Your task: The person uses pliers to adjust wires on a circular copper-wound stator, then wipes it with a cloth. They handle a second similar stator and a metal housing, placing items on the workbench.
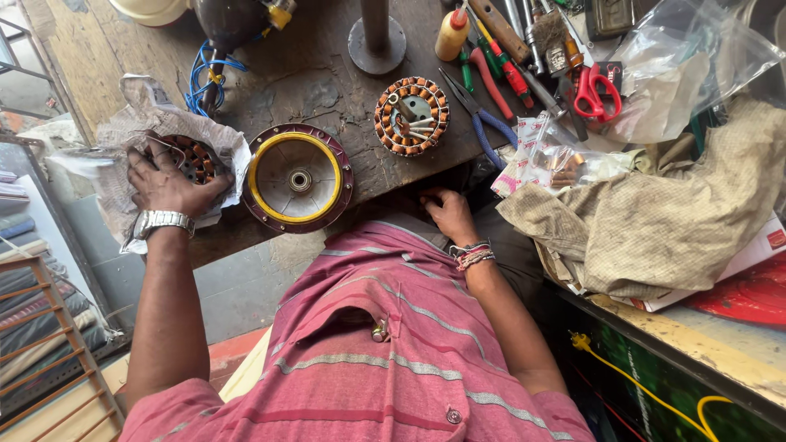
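I look down on a dark, worn workbench (319, 74) and I count two hands, both of the same person in a red striped shirt (385, 360). The left hand (168, 184), with one metal watch (162, 221) on the wrist, lies flat with spread fingers on a motor part with copper windings (195, 160). This part sits in one sheet of crumpled newspaper (139, 123) at the left edge of the bench. The hand presses on it from above; I cannot tell if the fingers really grip it.

The right hand (449, 214) is low at the front edge of the bench, with fingers curled downward. I cannot tell if it holds something. Some thread bracelets (473, 255) are on this wrist.

Between the hands I count one round motor cover with a yellow ring (299, 178), just beside the newspaper. Behind it stands one stator with orange-brown coils (412, 116), apart from the cover. So I see two wound parts and one cover.

Right of the stator lies one pair of blue-handled pliers (483, 123), one pair of red-handled scissors (596, 94) and one small yellow bottle (452, 34). Other tools in this heap I cannot count surely. One beige cloth (655, 221) covers the right side.
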